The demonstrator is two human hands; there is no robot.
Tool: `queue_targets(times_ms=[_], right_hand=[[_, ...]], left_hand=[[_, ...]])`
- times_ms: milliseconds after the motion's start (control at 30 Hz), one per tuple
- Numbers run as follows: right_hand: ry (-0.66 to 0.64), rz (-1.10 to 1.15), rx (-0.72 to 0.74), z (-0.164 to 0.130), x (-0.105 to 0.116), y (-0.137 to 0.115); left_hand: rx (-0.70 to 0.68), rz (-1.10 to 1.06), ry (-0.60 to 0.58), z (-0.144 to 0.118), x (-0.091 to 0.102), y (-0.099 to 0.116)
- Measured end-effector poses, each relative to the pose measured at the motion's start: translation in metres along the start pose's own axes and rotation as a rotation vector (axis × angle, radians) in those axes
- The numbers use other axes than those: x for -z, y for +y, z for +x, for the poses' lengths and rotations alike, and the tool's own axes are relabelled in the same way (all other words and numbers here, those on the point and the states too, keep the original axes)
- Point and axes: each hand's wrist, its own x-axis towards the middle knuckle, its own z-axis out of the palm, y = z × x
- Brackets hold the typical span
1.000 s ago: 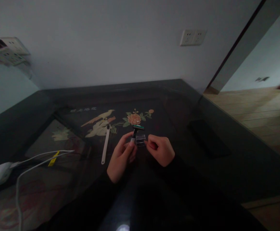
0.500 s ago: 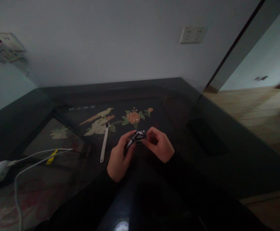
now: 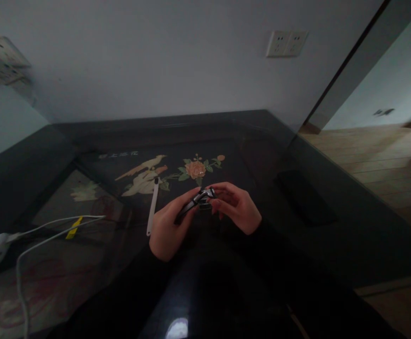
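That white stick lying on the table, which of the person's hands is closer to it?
Left. The left hand sits just right of the white stick, not touching it, gripping a razor handle. The right hand is farther right, beyond the left.

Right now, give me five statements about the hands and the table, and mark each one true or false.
1. The left hand grips a dark razor by its handle. True.
2. The right hand lies flat on the table, away from the razor. False: its fingers meet the razor's head.
3. A white stick lies on the table left of the left hand. True.
4. The white stick is held in the right hand. False: no hand touches it.
5. A white cable runs across the table's left part. True.
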Motion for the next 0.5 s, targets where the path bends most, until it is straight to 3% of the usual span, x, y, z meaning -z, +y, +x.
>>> queue_targets(times_ms=[333,500], right_hand=[[-0.04,-0.027,0.126,-0.0048,-0.0013,-0.0041],[-0.01,-0.1,0.199,-0.0092,-0.0041,-0.0067]], left_hand=[[-0.191,-0.028,0.074,-0.0003,0.0013,0.0016],[-0.217,-0.074,0.073,0.0,0.0023,0.0033]])
